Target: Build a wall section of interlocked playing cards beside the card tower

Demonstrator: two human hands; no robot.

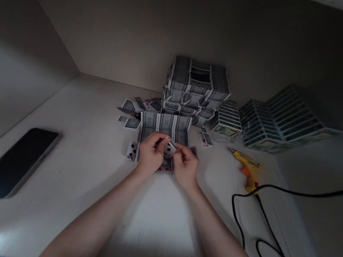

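Observation:
Both my hands pinch one playing card, spades side toward me, in the middle of the head view. My left hand is closed on its left end, and my right hand grips its right edge. Just behind and beneath them is an open-fronted structure of patterned playing cards, with cards jutting out at its sides and front. One of these, an eight of spades, sticks out by my left hand. My fingers hide part of the held card and the structure's inside.
Behind stands a larger card-built box. Loose cards and scissors lie left of it. Boxed card decks are stacked right. A yellow glue gun with a black cable lies right; a phone lies left.

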